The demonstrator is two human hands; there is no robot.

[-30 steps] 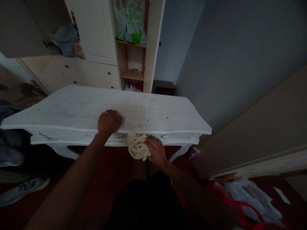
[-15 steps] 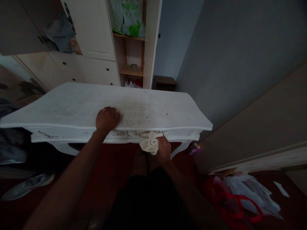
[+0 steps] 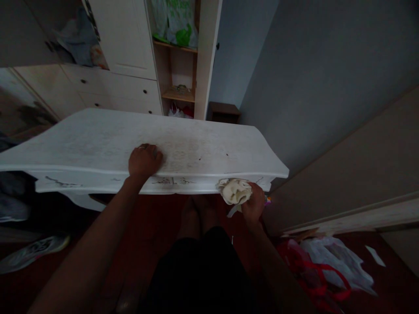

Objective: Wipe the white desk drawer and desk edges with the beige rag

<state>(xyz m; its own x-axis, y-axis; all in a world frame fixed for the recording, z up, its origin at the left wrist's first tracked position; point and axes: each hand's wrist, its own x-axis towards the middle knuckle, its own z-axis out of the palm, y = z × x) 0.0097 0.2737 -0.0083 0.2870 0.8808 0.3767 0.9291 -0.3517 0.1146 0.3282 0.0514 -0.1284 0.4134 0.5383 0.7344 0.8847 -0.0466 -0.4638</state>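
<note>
A white table (image 3: 216, 141) with a curved front and carved drawer faces stands before me, its top stained brownish around the middle. My left hand (image 3: 145, 160) lies on the tabletop near the front edge, palm down, with nothing seen in it. Bunched in my right hand (image 3: 254, 201) is an off-white cloth (image 3: 235, 192), which is against the right part of the table's front, just below the top's edge. The fingertips of that hand are partly hidden by the cloth.
Behind the table is a white cabinet (image 3: 131, 52) with an open door and plastic bags (image 3: 180, 24) on its shelf. A grey wall (image 3: 314, 87) stands at the right. On the floor are a shoe (image 3: 36, 253), a red bag (image 3: 297, 261) and a white plastic bag (image 3: 340, 261).
My right hand has slid the cloth rightward along the table's front, from near the centre toward the right end. My left hand has stayed at its spot on the tabletop.
</note>
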